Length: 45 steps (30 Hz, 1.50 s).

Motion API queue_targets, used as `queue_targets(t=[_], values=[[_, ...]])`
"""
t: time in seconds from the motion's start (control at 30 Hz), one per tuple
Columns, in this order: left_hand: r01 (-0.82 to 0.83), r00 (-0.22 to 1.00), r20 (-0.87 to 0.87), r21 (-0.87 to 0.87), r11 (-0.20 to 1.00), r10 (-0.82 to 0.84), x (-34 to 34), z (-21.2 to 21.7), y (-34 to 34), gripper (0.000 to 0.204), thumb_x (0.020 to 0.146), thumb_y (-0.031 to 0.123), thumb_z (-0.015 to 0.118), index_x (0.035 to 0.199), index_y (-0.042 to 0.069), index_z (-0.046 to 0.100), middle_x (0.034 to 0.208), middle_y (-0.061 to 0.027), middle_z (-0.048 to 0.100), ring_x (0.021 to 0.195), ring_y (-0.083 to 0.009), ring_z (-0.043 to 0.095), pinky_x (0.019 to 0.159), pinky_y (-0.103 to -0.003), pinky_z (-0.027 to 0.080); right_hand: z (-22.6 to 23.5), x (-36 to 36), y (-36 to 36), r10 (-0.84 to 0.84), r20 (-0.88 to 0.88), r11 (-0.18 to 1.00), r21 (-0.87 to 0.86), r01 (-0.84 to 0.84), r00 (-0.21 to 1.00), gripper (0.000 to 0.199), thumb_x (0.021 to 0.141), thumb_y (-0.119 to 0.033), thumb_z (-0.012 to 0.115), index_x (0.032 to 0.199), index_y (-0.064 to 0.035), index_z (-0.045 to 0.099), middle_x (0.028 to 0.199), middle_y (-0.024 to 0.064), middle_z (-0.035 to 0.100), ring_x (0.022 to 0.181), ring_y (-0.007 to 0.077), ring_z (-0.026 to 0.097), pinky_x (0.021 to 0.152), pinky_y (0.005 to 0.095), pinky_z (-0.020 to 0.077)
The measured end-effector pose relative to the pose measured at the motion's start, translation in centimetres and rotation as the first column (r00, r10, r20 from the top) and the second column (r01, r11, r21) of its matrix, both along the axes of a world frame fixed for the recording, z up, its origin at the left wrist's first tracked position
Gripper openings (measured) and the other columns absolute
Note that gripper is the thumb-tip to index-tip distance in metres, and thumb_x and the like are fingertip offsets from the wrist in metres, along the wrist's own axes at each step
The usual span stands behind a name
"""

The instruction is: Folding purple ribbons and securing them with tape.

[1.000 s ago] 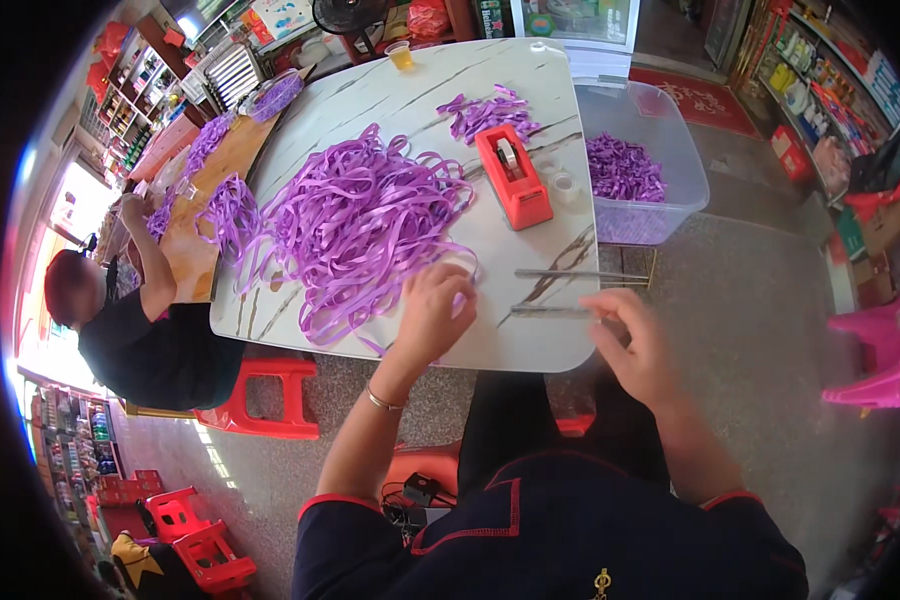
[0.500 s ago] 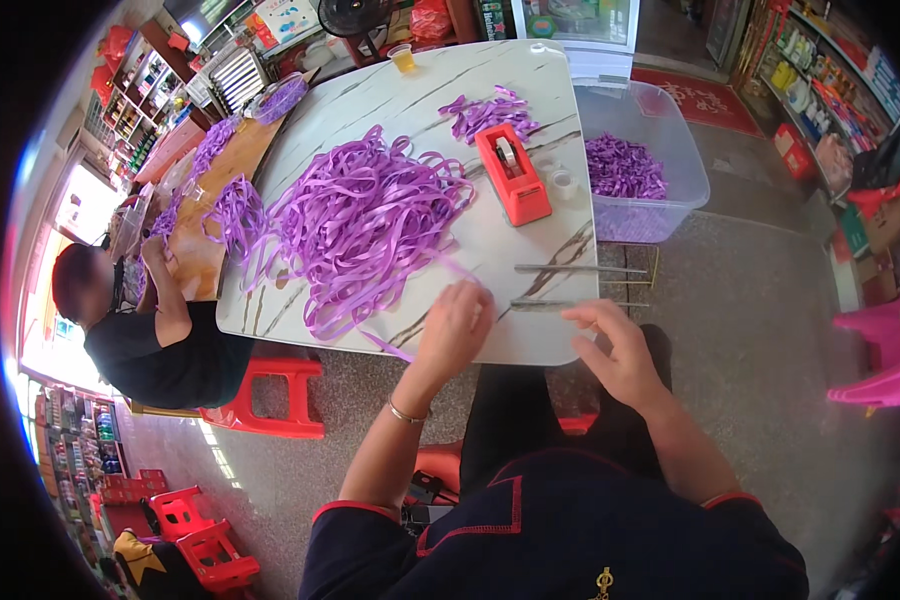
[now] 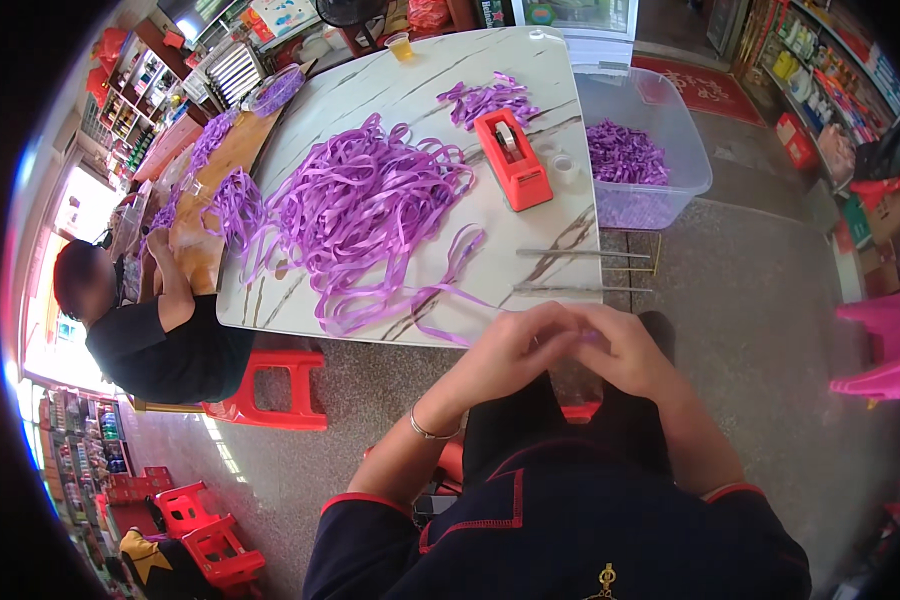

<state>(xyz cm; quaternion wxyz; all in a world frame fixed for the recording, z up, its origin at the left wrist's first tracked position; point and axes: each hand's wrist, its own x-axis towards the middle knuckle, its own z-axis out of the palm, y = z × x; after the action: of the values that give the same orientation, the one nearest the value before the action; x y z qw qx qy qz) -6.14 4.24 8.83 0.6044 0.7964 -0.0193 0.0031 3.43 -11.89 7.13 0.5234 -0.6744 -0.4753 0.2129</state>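
At the table's near edge my left hand (image 3: 518, 352) and my right hand (image 3: 622, 350) meet, fingertips together. Both are closed. A purple ribbon (image 3: 457, 294) trails from the table into my left hand, and a bit of purple shows between the fingers near my right thumb. The fingers hide most of the held piece. To the left lies a large tangled pile of purple ribbon (image 3: 365, 205). Just beyond my hands, two thin metal rods (image 3: 560, 253) stick out over the table's right edge.
On the marbled table (image 3: 430, 75) are a red tape dispenser (image 3: 518, 175), a smaller ribbon heap (image 3: 488, 100) and a cup (image 3: 399, 47). A clear bin (image 3: 685, 135) of purple pieces stands right. At left, a person (image 3: 155, 340) works beside a red stool (image 3: 280, 390).
My left hand has moved right, drawing a ribbon out of the pile. My right hand has come in to meet it, and both have closed together at the table's edge.
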Motion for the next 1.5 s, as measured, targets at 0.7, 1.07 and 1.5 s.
queue_targets(t=[0.7, 1.07, 1.5], values=[[-0.476, 0.868, 0.335, 0.348, 0.807, 0.368, -3.7, -7.9, 12.9, 0.009, 0.077, 0.004, 0.063, 0.076, -0.004, 0.059, 0.093, -0.0094, 0.06, 0.081, -0.0157, 0.056, 0.067, -0.024, 0.044, 3.1, 4.1, -6.3, -0.502, -0.23, 0.838, 0.11, 0.535, 0.834, 0.019, 0.088, -0.004, 0.044, 0.096, -0.0036, 0.061, 0.065, -0.0044, 0.044, 0.057, 0.0026, 0.036, 0.052, 0.0176, 0.029], [-0.565, 0.825, 0.477, 0.715, 0.412, 0.303, -1.4, -3.6, 12.5, 0.039, 0.069, 0.008, 0.066, 0.106, 0.003, 0.054, 0.094, -0.0148, 0.055, 0.087, -0.0295, 0.054, 0.075, -0.037, 0.044, 8.3, 3.2, -12.3, -0.432, -0.305, 0.835, 0.22, 0.504, 0.849, 0.022, 0.09, -0.011, 0.044, 0.106, -0.0012, 0.054, 0.067, -0.0047, 0.04, 0.057, 0.0027, 0.037, 0.066, 0.0198, 0.0388], [0.272, 0.946, -0.024, -0.486, 0.83, -0.324, 4.9, 2.9, -6.1, 0.021, 0.091, 0.017, 0.05, 0.102, -0.001, 0.054, 0.093, -0.0047, 0.057, 0.082, -0.0093, 0.053, 0.076, -0.024, 0.043, 9.7, 2.0, -7.5, -0.153, -0.109, 0.967, -0.222, 0.126, 0.982, 0.031, 0.092, -0.014, 0.038, 0.119, -0.0029, 0.049, 0.073, -0.0009, 0.051, 0.068, 0.0063, 0.048, 0.065, 0.0204, 0.0391]])
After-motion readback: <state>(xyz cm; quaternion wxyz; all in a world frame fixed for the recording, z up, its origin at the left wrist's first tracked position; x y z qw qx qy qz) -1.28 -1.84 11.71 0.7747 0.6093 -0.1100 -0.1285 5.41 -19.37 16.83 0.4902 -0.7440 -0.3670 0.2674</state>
